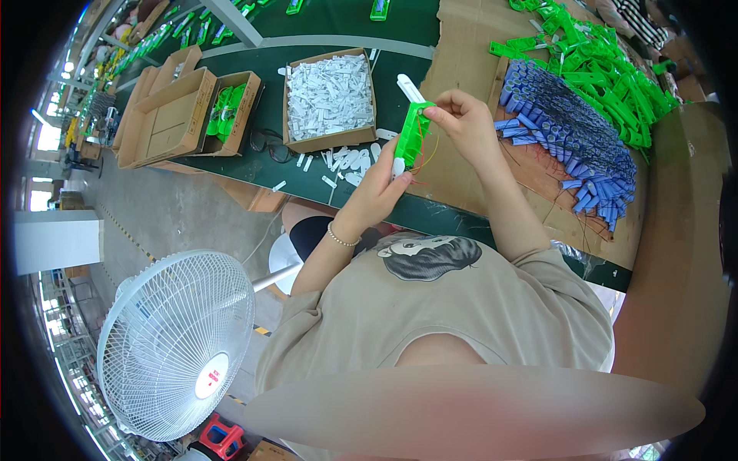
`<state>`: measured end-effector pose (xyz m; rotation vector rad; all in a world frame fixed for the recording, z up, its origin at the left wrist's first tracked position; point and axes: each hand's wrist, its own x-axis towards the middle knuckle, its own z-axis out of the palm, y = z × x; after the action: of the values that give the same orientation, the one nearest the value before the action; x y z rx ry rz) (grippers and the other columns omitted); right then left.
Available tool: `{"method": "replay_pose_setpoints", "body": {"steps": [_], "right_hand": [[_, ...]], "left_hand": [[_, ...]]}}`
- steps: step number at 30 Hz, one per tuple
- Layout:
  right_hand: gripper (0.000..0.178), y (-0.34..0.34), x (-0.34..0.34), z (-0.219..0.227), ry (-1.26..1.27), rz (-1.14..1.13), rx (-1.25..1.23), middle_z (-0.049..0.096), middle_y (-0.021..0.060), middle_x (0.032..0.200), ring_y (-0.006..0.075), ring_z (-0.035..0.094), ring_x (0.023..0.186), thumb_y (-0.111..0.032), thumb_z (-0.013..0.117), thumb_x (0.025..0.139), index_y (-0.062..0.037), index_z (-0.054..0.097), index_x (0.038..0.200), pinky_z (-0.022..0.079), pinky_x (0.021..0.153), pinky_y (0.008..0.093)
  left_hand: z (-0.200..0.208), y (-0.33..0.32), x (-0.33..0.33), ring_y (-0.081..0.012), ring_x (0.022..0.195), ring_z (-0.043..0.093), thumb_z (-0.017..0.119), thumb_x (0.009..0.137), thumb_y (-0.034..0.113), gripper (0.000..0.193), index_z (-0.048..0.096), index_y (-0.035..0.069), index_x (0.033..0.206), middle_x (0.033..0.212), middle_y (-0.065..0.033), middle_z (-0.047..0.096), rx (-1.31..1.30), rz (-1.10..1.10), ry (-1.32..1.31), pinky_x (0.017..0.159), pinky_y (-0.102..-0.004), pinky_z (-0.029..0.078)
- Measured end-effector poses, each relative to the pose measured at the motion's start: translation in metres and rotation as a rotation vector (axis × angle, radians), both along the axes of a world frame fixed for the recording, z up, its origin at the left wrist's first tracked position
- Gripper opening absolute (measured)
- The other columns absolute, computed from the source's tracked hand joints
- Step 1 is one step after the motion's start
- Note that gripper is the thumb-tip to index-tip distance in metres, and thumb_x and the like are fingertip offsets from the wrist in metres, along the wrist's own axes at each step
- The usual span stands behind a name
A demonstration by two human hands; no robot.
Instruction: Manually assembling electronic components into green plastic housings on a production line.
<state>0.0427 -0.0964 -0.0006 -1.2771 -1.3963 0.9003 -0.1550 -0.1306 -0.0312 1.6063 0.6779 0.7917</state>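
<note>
My left hand holds the lower end of a green plastic casing, fingers closed around it. The casing is tilted above the table, with a white plastic piece sticking out at its far end and another white bit near my left fingers. Thumb and forefinger of my right hand pinch the casing's upper right edge; whether a wire is also between them is hidden. Thin red and yellow wires hang in loops from the casing's right side.
A cardboard box of white plastic pieces stands left of my hands, with loose white pieces before it. At right lie stacked blue cylinders with wires and heaped green casings. Cardboard boxes sit far left; a white fan stands beside me.
</note>
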Motion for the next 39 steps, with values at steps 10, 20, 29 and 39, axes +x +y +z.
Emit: {"method": "replay_pose_setpoints", "body": {"steps": [10,20,29,39], "right_hand": [[0.039,-0.017,0.001,-0.007,0.209,0.454,-0.29,0.066,0.0081,0.093,0.0117,0.06,0.087,-0.014,0.069,0.081,0.005,0.056,0.113,0.048,0.077,0.0261],[0.041,-0.018,0.002,-0.015,0.668,0.549,-0.447,0.061,0.0065,0.105,0.0128,0.057,0.1,-0.024,0.06,0.09,0.0024,0.051,0.12,0.047,0.086,0.029],[0.034,-0.018,-0.014,-0.016,0.544,0.381,-0.387,0.064,0.0079,0.099,0.0132,0.06,0.093,-0.018,0.064,0.087,0.0033,0.055,0.112,0.047,0.083,0.0286],[0.015,-0.024,-0.016,-0.029,0.252,0.132,-0.181,0.065,0.0078,0.086,0.0101,0.059,0.076,-0.013,0.069,0.079,0.0023,0.068,0.081,0.047,0.069,0.0258]], "left_hand": [[0.0,0.021,-0.006,-0.0267,0.111,0.054,0.064,0.081,0.007,0.066,0.034,0.002,0.139,0.131,-0.0161,0.047,0.355,0.427,0.061,0.092,-0.0379,0.044],[0.002,0.02,-0.01,-0.0231,0.107,0.056,0.068,0.078,0.015,0.043,0.06,0.005,0.12,0.125,-0.011,0.054,0.612,0.247,0.15,0.094,-0.0378,0.042],[0.003,0.004,-0.005,-0.0175,0.111,0.05,0.065,0.084,0.017,0.079,0.018,0.008,0.146,0.128,-0.0109,0.046,-0.461,0.072,-0.071,0.09,-0.0312,0.044],[0.009,-0.008,0.005,-0.0264,0.091,0.06,0.046,0.094,0.011,0.045,0.031,-0.002,0.134,0.109,-0.0208,0.057,-0.043,0.295,0.197,0.08,-0.0338,0.047]]}}
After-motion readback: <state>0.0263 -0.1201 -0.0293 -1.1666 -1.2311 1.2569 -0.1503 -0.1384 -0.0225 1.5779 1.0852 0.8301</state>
